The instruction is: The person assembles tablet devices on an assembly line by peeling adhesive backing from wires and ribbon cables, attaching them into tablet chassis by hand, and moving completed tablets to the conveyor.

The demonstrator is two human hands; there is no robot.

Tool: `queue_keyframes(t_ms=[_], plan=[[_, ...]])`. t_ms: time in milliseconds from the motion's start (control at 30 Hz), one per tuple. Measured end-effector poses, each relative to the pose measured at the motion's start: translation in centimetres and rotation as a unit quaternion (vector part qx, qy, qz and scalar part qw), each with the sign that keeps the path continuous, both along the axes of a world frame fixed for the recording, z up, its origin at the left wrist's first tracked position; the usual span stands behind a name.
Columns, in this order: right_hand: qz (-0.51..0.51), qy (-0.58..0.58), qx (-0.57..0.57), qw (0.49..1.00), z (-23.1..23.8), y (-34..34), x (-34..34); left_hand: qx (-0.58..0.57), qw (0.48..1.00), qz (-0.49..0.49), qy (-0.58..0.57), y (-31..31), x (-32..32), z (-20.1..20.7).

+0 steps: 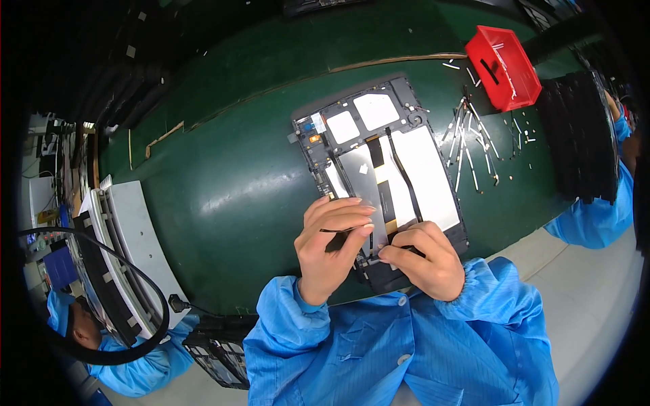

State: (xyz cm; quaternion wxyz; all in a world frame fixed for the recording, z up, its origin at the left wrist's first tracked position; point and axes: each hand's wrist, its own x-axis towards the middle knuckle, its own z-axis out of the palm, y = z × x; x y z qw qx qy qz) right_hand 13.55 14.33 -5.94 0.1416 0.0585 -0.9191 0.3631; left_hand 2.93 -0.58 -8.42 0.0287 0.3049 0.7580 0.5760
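An opened tablet chassis (379, 128) lies on the green mat, its black frame holding white and silver panels and a thin black cable down the middle. My left hand (332, 243) rests on its near left corner and pinches a thin black flex strip between thumb and fingers. My right hand (423, 257) presses with closed fingers on the near edge of the chassis, fingertips touching the same strip. Both sleeves are blue.
A red bin (504, 68) stands at the far right, with several loose thin strips (474, 142) scattered beside it. A black stack (579, 135) lies to the right. White trays (125, 250) stand at the left. Other people in blue sit at left and right.
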Motion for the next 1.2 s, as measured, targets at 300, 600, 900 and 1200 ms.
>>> queue_keyframes(t_ms=[300, 600, 900, 1200], plan=[[0.016, 0.006, 0.008, 1.0, -0.02, -0.06, -0.09, 0.002, 1.0, 0.008, -0.005, 0.25, 0.18, 0.1], [0.006, -0.01, -0.024, 1.0, 0.17, -0.06, -0.1, 0.008, 1.0, 0.008, -0.012, 0.28, 0.23, 0.07], [0.011, 0.005, 0.02, 1.0, 0.07, -0.18, -0.13, 0.009, 1.0, 0.006, -0.01, 0.39, 0.13, 0.1], [0.015, 0.001, -0.001, 1.0, -0.06, -0.12, -0.04, 0.016, 1.0, 0.003, -0.015, 0.38, 0.24, 0.03]])
